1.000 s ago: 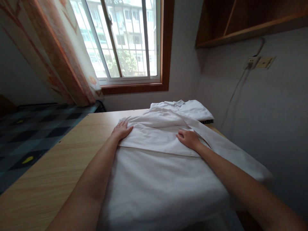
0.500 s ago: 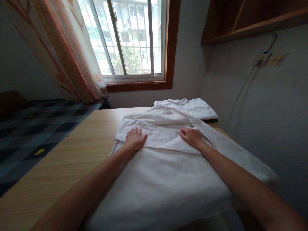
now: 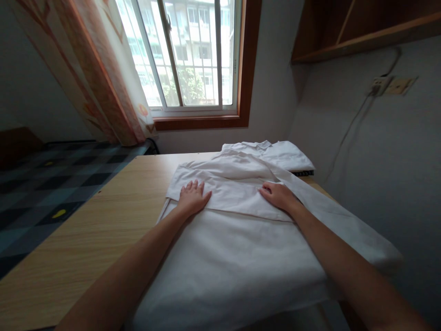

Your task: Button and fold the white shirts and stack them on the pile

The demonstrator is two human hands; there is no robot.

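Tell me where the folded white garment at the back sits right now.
In the head view, the folded white garment lies at the table's far right corner, just beyond the white garment under both hands, below the window.

A white garment (image 3: 234, 257) lies spread flat on the wooden surface (image 3: 86, 230), a sleeve folded across its upper part, its near and right edges hanging over the side. Both hands press flat on the folded sleeve.

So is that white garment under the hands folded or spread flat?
Partly folded. The white garment has a panel doubled over its middle, edge showing, with the left hand and right hand flat on it.
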